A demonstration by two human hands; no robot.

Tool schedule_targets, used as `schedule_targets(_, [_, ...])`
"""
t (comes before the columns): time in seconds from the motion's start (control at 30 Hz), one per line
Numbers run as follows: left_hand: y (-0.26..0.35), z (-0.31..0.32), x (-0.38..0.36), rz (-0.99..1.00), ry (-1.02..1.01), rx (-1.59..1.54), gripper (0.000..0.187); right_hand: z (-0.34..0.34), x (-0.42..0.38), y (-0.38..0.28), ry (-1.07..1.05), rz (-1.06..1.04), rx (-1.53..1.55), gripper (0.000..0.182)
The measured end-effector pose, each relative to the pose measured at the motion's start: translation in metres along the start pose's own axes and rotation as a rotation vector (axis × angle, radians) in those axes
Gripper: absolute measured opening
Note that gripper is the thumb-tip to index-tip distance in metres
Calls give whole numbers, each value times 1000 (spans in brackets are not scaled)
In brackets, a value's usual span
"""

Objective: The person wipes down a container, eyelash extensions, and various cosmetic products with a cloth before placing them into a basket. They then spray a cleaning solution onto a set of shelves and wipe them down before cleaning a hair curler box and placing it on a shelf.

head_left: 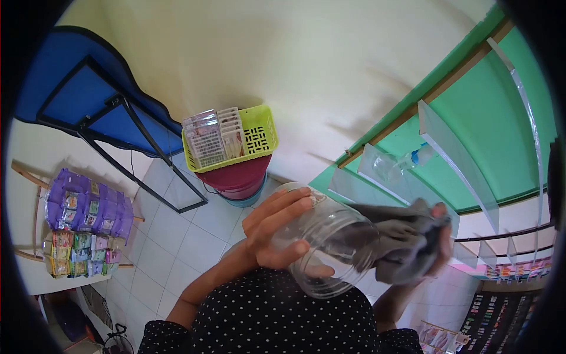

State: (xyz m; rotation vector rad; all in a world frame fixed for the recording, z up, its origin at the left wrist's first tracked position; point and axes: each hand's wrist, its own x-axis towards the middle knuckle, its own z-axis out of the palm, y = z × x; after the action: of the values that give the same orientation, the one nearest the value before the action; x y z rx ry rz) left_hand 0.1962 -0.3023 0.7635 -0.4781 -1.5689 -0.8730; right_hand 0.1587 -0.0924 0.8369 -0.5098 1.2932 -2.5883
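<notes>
A clear plastic jar (pixel 327 265) is tilted in front of my chest, its threaded open mouth facing down and to the right. My left hand (pixel 280 230) wraps around the jar's body, fingers over the top and thumb underneath. Bunched up right beside the jar's mouth is a dark grey cloth (pixel 410 242). My right hand (pixel 442 236) grips that cloth, with most of its fingers hidden behind the folds; hand and cloth are somewhat blurred.
Ahead, a yellow-green basket (pixel 259 133) of packets rests on a maroon bucket (pixel 239 180). White shelves (pixel 454 153) on a green wall bear a clear bottle (pixel 407 159) at right. A folded blue table (pixel 106 88) leans left, near a purple rack (pixel 88 206) of packets.
</notes>
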Motion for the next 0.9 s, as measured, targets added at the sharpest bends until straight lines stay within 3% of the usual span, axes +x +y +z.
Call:
schedule_targets(0.03, [-2, -1, -2, -8, -15, -1, 58, 9, 1, -5, -193, 147, 155, 39])
schedule_targets(0.1, [-10, -4, -6, 17, -88, 1, 48, 21, 12, -7, -384, 287, 308, 40])
schedule_targets(0.23, [-10, -15, -9, 20, -296, 132, 37, 40, 35, 3, -945, 482, -771, 33])
schedule_targets(0.27, [-6, -14, -13, 15, -293, 136, 37, 42, 34, 10, -950, 488, -772, 33])
schedule_targets(0.33, [4, -7, -23, 42, -484, 157, 38, 37, 33, 32, -1217, 1020, -1549, 36])
schedule_targets(0.37, [10, -4, -27, -6, -523, 151, 42, 20, 29, 43, -1229, 1019, -1552, 36])
schedule_targets(0.4, [11, -4, -28, -13, -519, 159, 42, -6, 19, 57, -1112, 771, -1307, 40])
schedule_targets(0.47, [10, -4, -31, 10, -619, 158, 41, -35, 2, 83, -1002, 544, -1061, 46])
schedule_targets(0.53, [11, -8, -46, -15, -660, 149, 46, -46, -15, 103, -1153, 406, -1434, 52])
schedule_targets(0.6, [13, -11, -65, -59, -836, 30, 49, -59, -35, 100, -1236, 305, -1486, 55])
schedule_targets(0.73, [15, -10, -65, -138, -872, -63, 59, -65, -41, 102, -1105, 529, -1157, 55])
schedule_targets(0.9, [16, -6, -63, -190, -935, -84, 74, -63, -42, 111, -662, 875, -609, 54])
